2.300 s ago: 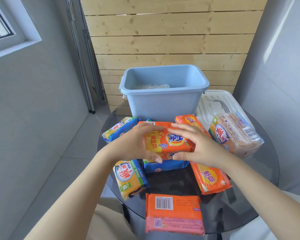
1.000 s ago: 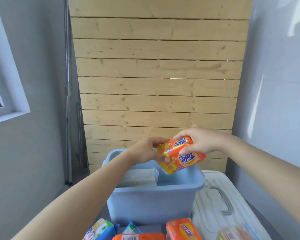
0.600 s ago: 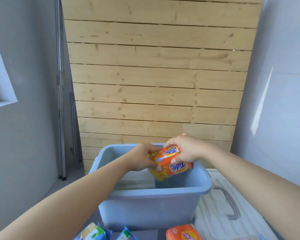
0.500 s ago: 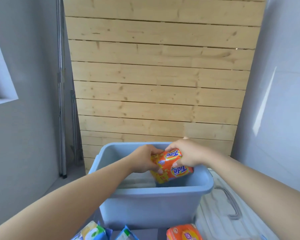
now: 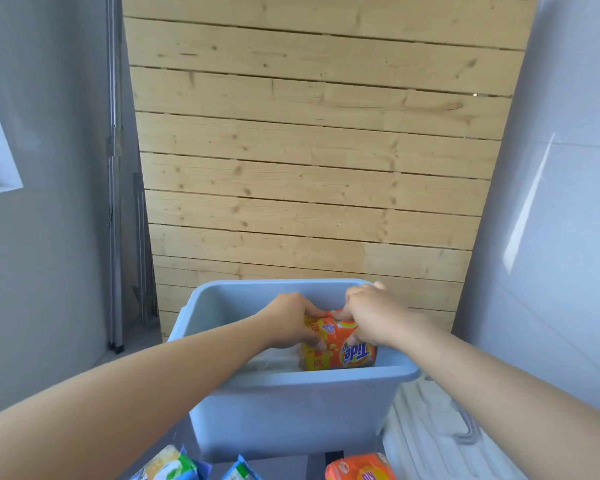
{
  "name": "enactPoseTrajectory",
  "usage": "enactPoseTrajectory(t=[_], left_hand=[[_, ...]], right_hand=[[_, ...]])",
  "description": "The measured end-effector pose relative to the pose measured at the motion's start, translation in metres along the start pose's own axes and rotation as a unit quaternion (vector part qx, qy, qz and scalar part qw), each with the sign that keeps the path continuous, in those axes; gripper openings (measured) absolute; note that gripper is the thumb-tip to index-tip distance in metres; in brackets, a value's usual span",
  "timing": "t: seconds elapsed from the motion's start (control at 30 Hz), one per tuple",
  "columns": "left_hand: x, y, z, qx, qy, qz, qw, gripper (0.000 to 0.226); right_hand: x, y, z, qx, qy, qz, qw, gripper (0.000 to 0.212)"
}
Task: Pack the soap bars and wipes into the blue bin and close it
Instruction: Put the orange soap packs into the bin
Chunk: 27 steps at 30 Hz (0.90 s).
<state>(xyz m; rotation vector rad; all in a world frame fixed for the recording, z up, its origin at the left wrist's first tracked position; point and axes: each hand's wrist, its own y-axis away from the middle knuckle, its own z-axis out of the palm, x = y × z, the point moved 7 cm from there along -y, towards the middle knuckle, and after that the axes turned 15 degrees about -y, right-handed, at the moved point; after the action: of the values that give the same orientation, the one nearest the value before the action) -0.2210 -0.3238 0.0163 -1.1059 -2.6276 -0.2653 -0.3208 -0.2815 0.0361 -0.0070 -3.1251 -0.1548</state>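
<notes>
While both hands reach over the near rim into the blue bin (image 5: 291, 410), an orange Tide soap pack (image 5: 340, 348) sits between them, inside the bin's right half and below rim level. Left hand (image 5: 291, 320) clamps the pack's left end, fingers curled over the top edge, thumb on the near face. Right hand (image 5: 371, 317) grips the pack's upper right, fingers folded down over the top, knuckles near the bin's far right corner. Pack stands on edge, logo face toward the camera, tilted slightly. Whether it touches the bin floor cannot be told; the near wall hides its lower edge.

Pale wrapped item (image 5: 274, 358) lies inside the bin to the pack's left, under the left forearm; most likely wipes, detail unclear.

Bin lid (image 5: 426, 427), whitish with a grey handle, lies flat on the surface just right of the bin, so the bin stands uncovered.

Along the bottom frame edge, in front of the bin: a yellow-green-blue soap pack (image 5: 168, 465) at left, a blue-edged pack (image 5: 239, 472) beside it, an orange soap pack (image 5: 361, 467) at right. All three are cropped.

Wooden plank wall (image 5: 309, 168) behind the bin.
</notes>
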Motion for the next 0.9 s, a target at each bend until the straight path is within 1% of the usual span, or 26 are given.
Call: enactPoseTrajectory(t=[0.1, 0.17, 0.27, 0.37, 0.43, 0.5, 0.57, 0.67, 0.77, 0.9], left_hand=[[0.005, -0.004, 0.005, -0.004, -0.051, 0.011, 0.999, 0.05], [0.004, -0.008, 0.008, -0.009, -0.063, 0.02, 0.998, 0.051], [0.001, -0.009, 0.011, -0.027, -0.051, 0.022, 0.998, 0.044], [-0.003, -0.012, 0.013, -0.023, -0.032, 0.017, 0.999, 0.033], [-0.007, -0.012, 0.014, -0.025, 0.002, 0.007, 1.0, 0.027], [-0.011, -0.011, 0.016, -0.037, 0.03, -0.001, 0.999, 0.025], [-0.011, -0.01, 0.018, -0.055, 0.03, -0.003, 0.998, 0.026], [-0.011, -0.015, 0.024, -0.072, 0.021, -0.02, 0.997, 0.032], [-0.011, -0.019, 0.027, -0.065, -0.012, -0.035, 0.997, 0.035], [-0.015, -0.017, 0.026, -0.044, -0.094, -0.075, 0.992, 0.043]], right_hand=[[-0.001, -0.003, 0.008, -0.027, 0.004, 0.027, 0.999, 0.052], [-0.002, -0.005, 0.011, -0.041, 0.015, 0.03, 0.999, 0.052], [-0.003, -0.004, 0.009, -0.049, -0.016, 0.044, 0.998, 0.054], [-0.002, -0.002, 0.004, -0.035, -0.05, 0.053, 0.997, 0.046], [-0.003, -0.002, 0.003, -0.027, -0.047, 0.051, 0.997, 0.042], [-0.003, -0.003, 0.004, -0.037, -0.04, 0.054, 0.997, 0.044], [-0.003, -0.004, 0.006, -0.049, -0.047, 0.064, 0.996, 0.045], [-0.003, -0.006, 0.008, -0.068, -0.052, 0.067, 0.994, 0.04], [-0.004, -0.011, 0.013, -0.086, -0.063, 0.067, 0.992, 0.039], [-0.005, -0.014, 0.019, -0.094, -0.115, 0.081, 0.986, 0.043]])
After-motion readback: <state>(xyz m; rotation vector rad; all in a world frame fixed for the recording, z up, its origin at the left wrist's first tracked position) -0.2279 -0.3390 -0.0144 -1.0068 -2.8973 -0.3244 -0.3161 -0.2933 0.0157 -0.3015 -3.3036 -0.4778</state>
